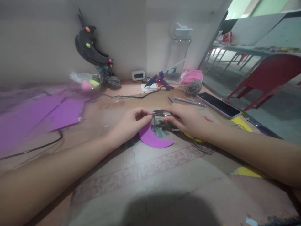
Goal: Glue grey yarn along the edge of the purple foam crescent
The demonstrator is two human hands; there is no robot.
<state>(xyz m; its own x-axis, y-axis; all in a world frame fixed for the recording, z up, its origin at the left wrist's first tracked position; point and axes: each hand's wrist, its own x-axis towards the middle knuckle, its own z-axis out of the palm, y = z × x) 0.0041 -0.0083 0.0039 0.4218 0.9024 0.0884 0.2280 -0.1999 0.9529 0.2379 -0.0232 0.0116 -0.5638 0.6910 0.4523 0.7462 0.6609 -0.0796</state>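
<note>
A purple paper crescent (156, 142) hangs just over the table from my left hand (135, 122), whose thumb and index finger pinch its upper end. A short dark strand (154, 123) shows beside that pinch. My right hand (182, 116) is closed around pliers (158, 113) with dark pointed jaws. The jaw tips point left and come right up to my left fingertips. Most of the handles are hidden in my palm. Grey cord (199, 147) trails on the table below my right wrist.
Purple sheets (68, 113) lie at left, crossed by a black cable (44, 144). Behind my hands stand a blue glue gun (160, 81), a small clock (138, 75) and a clear bottle (178, 56). A phone (219, 105), pen (189, 101) and grey yarn ball (194, 87) lie at right.
</note>
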